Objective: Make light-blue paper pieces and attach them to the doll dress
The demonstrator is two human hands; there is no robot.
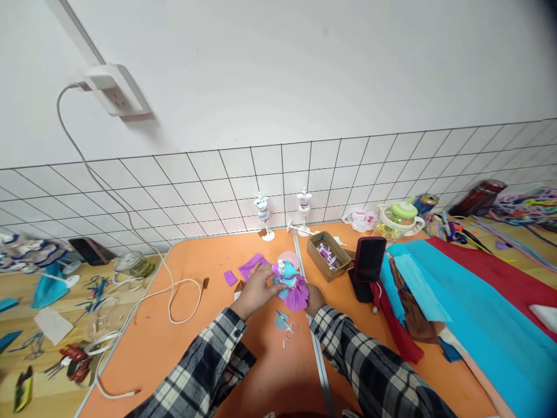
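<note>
Between my hands is a miniature dress form (287,271) with a white neck, dressed in blue and purple paper or cloth. A gathered purple skirt (296,298) flares out from its lower side. My left hand (257,290) grips the form from the left, with thumb and fingers closed on it. From the right, my right hand (315,299) is closed at the purple skirt; its fingertips are mostly hidden behind the skirt. Just below lie small scissors (289,331) and a scrap of blue material (281,320). Purple pieces (253,266) lie beyond my left hand.
Two small dress forms (263,216) (304,210) stand by the tiled wall. A cardboard box (328,256) with small parts, a phone on a stand (369,259) and a teapot (398,220) are to the right, near blue sheets (478,302). A white cable (173,296) lies left.
</note>
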